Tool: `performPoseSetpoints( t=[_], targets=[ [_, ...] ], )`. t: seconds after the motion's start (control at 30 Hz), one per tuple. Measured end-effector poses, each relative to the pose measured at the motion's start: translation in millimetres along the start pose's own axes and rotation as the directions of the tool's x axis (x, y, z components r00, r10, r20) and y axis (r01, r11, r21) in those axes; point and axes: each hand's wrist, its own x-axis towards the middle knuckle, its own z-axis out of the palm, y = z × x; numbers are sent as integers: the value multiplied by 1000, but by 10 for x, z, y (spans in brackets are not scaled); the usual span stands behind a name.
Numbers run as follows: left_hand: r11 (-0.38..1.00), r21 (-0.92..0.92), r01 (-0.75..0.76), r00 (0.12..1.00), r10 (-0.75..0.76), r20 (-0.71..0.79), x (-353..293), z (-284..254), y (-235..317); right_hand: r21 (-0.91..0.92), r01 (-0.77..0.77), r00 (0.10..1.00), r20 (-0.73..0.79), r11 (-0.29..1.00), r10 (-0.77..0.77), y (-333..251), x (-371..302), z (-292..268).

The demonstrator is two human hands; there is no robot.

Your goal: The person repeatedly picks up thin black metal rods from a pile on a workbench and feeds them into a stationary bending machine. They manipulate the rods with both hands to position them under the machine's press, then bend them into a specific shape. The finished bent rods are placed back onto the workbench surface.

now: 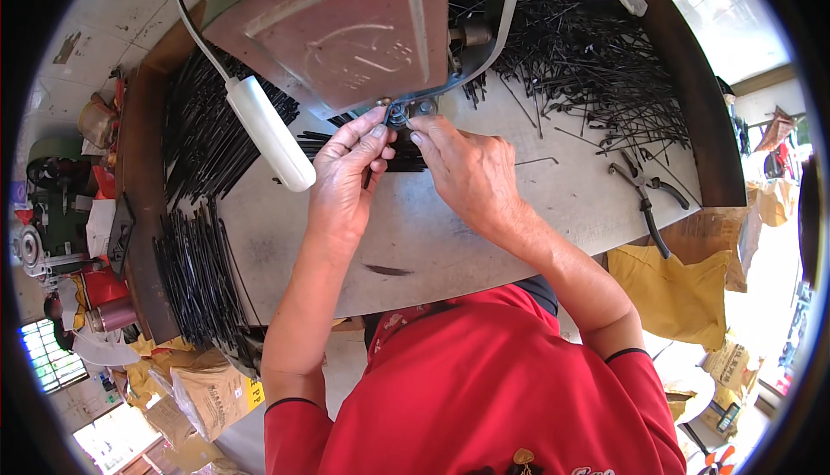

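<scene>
My left hand (347, 164) is closed in a pinch beneath the machine head (341, 38), a worn reddish-brown metal housing. Between its thumb and fingers is a thin black rod, whose lower end shows under the fingers. My right hand (474, 168) meets it from the other side, thumb and forefinger pinched together beside the machine's small metal working part (399, 114). Whatever those right fingertips hold is too small and covered to make out. Right of that hand, one bent thin rod (538, 161) lies on the grey metal tabletop (432, 242).
Bundles of black rods (199, 276) lie along the left side, and a tangled heap (588, 60) covers the back right. Black-handled pliers (644, 194) rest at the right. A white lamp (272, 133) hangs left of my hands. A raised brown rim (143, 190) borders the table.
</scene>
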Motion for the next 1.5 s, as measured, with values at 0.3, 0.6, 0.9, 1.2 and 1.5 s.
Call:
performPoseSetpoints(
  t=[0.3, 0.6, 0.9, 1.2, 1.5],
  targets=[
    [997, 23, -76, 997, 76, -23, 6, 48, -62, 3, -18, 1000, -4, 1000, 18, 15, -5, 40],
    [998, -46, -33, 999, 32, -23, -22, 31, -94, 13, -34, 999, -17, 999, 34, -5, -67, 140],
    [997, -55, -51, 996, 46, -76, -75, 113, -132, 12, -30, 999, -41, 999, 31, 33, -58, 158],
    [995, -97, -18, 997, 11, -74, -83, 122, -122, 100, -61, 998, -28, 993, 64, 8, -87, 162],
    [997, -62, -35, 996, 30, -84, -93, 134, -139, 83, -62, 997, -31, 995, 65, 10, -52, 133]
  ],
)
